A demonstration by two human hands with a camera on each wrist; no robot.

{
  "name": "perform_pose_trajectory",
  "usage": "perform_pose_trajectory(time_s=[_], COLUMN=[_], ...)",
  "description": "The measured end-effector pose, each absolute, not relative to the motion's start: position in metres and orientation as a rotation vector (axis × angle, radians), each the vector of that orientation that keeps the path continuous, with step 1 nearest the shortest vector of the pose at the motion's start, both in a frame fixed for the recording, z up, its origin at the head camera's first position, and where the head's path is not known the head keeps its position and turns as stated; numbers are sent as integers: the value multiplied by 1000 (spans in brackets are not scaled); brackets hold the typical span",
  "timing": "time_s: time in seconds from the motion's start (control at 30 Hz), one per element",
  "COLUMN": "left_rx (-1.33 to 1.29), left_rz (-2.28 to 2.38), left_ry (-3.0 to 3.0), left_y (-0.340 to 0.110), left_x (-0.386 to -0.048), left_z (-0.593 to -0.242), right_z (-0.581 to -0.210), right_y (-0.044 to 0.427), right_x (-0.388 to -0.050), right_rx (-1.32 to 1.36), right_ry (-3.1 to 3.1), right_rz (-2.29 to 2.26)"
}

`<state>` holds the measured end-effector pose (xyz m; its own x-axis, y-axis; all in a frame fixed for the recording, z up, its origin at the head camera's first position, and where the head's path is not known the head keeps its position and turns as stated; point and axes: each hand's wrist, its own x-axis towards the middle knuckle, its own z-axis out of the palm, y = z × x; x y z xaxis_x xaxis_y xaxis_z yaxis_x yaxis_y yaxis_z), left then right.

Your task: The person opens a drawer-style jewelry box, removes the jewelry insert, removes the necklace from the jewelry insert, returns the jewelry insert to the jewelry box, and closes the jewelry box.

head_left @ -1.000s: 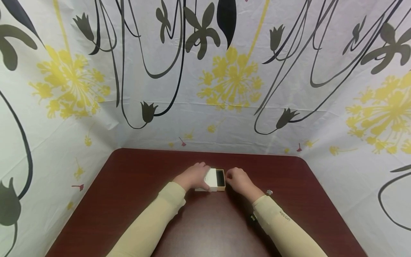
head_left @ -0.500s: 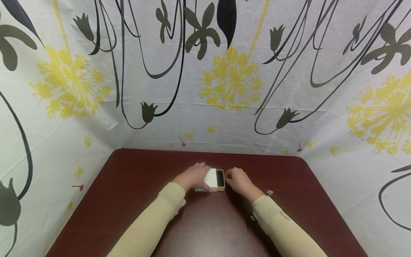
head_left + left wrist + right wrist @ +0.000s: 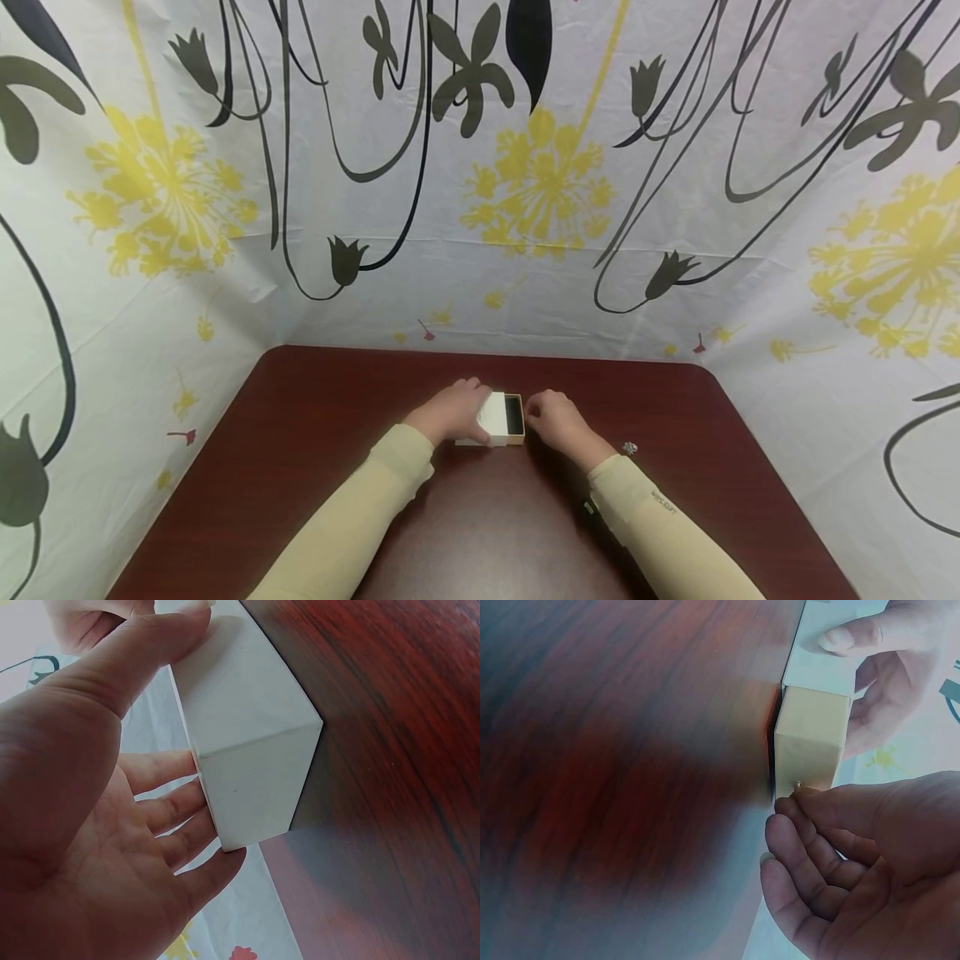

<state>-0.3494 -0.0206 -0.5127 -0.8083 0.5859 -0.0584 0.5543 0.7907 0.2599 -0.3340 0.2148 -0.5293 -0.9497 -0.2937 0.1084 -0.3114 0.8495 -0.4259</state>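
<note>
A small white sliding box lies on the dark red table; its white sleeve (image 3: 492, 417) leaves part of a tan-edged drawer (image 3: 516, 400) with a dark interior exposed at the right. My left hand (image 3: 452, 413) grips the sleeve, thumb on one side and fingers on the opposite side, as the left wrist view shows. At the drawer's outer end, my right hand (image 3: 558, 423) pinches a tiny pull (image 3: 798, 784) between thumb and index finger. The fingertips mostly cover that pull, so its shape is unclear. The other right fingers are loosely curled.
A small silvery object (image 3: 630, 448) lies on the table (image 3: 337, 400) beside my right wrist; its kind is too small to tell. Flower-patterned white cloth (image 3: 525, 317) hangs behind the table and along both sides.
Hardly anything differs. The drawer's outer end and my right fingers sit very slightly further left; my left hand keeps its hold on the sleeve.
</note>
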Motion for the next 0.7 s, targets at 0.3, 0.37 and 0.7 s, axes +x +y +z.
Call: perform_pose_trajectory(time_s=[0.3, 0.37, 0.7], left_rx=[906, 904, 920], left_rz=[358, 357, 378], left_ry=[2841, 2842, 2850], left_y=[-20, -20, -20], left_x=[-349, -349, -350], left_z=[-512, -512, -513], right_z=[-530, -529, -532], right_y=[214, 214, 214], right_x=[-334, -335, -337], right_rx=[501, 496, 541], right_ry=[-2980, -2981, -2965], right_rz=[701, 698, 720])
